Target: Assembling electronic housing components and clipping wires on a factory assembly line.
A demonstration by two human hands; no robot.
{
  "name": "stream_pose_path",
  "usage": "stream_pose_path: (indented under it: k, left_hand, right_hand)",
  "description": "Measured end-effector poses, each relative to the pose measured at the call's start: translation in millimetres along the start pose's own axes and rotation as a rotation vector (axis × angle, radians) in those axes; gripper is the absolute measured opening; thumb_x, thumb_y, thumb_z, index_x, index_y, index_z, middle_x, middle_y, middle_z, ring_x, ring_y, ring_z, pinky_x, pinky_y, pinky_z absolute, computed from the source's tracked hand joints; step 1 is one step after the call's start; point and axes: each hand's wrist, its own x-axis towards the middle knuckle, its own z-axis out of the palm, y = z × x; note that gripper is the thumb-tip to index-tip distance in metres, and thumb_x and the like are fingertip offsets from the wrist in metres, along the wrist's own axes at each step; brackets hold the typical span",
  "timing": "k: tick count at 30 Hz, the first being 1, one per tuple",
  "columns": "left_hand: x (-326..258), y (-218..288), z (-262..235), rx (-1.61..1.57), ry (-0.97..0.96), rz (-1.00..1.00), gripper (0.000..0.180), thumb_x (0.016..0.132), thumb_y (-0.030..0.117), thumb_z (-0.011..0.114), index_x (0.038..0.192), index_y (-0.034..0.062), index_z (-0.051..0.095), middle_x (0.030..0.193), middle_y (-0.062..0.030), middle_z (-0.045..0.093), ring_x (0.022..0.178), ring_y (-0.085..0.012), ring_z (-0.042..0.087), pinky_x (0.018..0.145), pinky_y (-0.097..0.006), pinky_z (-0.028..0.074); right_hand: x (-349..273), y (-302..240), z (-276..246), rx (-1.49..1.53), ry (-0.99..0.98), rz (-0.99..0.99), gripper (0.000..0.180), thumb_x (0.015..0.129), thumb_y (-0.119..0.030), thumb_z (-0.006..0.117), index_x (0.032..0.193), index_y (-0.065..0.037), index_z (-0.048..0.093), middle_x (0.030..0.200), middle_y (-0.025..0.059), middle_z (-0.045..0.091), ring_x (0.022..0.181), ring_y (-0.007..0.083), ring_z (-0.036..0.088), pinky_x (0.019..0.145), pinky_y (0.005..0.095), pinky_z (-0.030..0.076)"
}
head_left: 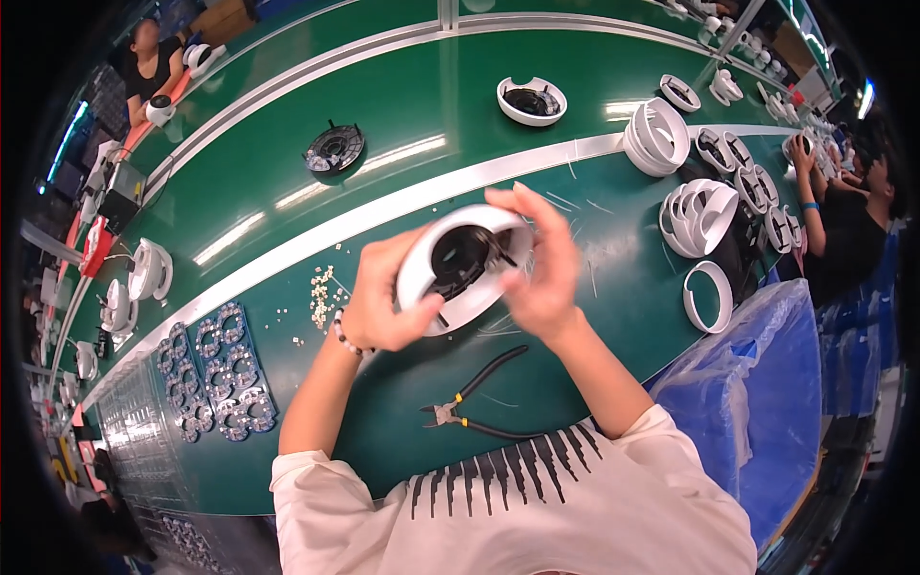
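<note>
Between my hands, above the green mat, is a round white plastic housing (486,299), tilted, with a black round insert (458,257) inside it. My left hand (381,297) is closed round its left side, thumb over the near rim. On the opposite side, my right hand (544,273) grips the rim with the thumb in front and fingers behind; it is slightly smeared by motion. Nearer my body lie diagonal cutters (446,414) with black handles, their jaws toward the left. Small pale connector-like pieces (322,297) are scattered left of my left hand.
Blue circuit boards (238,369) lie at the left. A green conveyor belt (422,105) beyond a metal rail carries a black round part (333,149) and a white housing (533,101). White rings (698,218) stand at the right, near a blue plastic-lined bin (747,383). Other people sit farther off.
</note>
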Motion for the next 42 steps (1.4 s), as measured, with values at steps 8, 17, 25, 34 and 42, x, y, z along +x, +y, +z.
stream_pose_path:
  k: [8, 17, 25, 34, 42]
  left_hand:
    - [-1.6, 19.0, 34.9, 0.241, 0.400, 0.162, 0.046, 0.070, 0.029, 0.069, 0.099, -0.0031, 0.054, 0.095, -0.0150, 0.061, 0.082, -0.0259, 0.062, 0.069, -0.028, 0.049]
    - [4.1, 19.7, 43.6, 0.286, 0.428, 0.288, 0.053, 0.063, 0.040, 0.072, 0.088, -0.0043, 0.055, 0.083, -0.0148, 0.064, 0.081, -0.0276, 0.063, 0.067, -0.030, 0.051]
    - [9.3, 4.9, 41.7, 0.237, 0.505, 0.433, 0.054, 0.065, 0.042, 0.069, 0.089, -0.0036, 0.052, 0.083, -0.0174, 0.063, 0.080, -0.0294, 0.063, 0.068, -0.032, 0.052]
    - [4.4, 7.6, 50.1, 0.170, 0.436, 0.503, 0.060, 0.068, 0.043, 0.067, 0.096, -0.0066, 0.047, 0.087, -0.0228, 0.061, 0.085, -0.0351, 0.060, 0.073, -0.039, 0.050]
    - [15.9, -2.1, 73.4, -0.113, 0.417, 0.750, 0.066, 0.068, 0.039, 0.067, 0.112, 0.0025, 0.034, 0.109, -0.0263, 0.050, 0.105, -0.0438, 0.047, 0.090, -0.050, 0.038]
  right_hand:
    - [13.5, -8.0, -8.0, -0.303, 0.067, -0.272, 0.056, 0.077, -0.053, 0.052, 0.086, 0.002, 0.057, 0.072, 0.0124, 0.056, 0.061, 0.0191, 0.055, 0.050, 0.0246, 0.043]
    - [19.1, -10.1, -16.8, -0.342, 0.048, -0.277, 0.048, 0.059, -0.047, 0.069, 0.070, -0.003, 0.053, 0.058, 0.0031, 0.051, 0.051, 0.0116, 0.048, 0.041, 0.0208, 0.033]
    - [19.9, -12.6, -12.0, -0.210, 0.036, -0.086, 0.070, 0.067, -0.071, 0.047, 0.069, 0.000, 0.051, 0.059, 0.0072, 0.049, 0.053, 0.0143, 0.048, 0.047, 0.0236, 0.038]
    - [18.1, -7.8, -25.9, 0.011, 0.010, 0.117, 0.079, 0.083, -0.062, 0.010, 0.061, 0.003, 0.051, 0.058, 0.0102, 0.049, 0.056, 0.0161, 0.048, 0.051, 0.0241, 0.037]
    - [25.4, 4.7, -8.3, 0.907, 0.205, 0.540, 0.071, 0.086, -0.053, 0.011, 0.056, -0.001, 0.049, 0.053, 0.0109, 0.050, 0.051, 0.0184, 0.049, 0.055, 0.0260, 0.041]
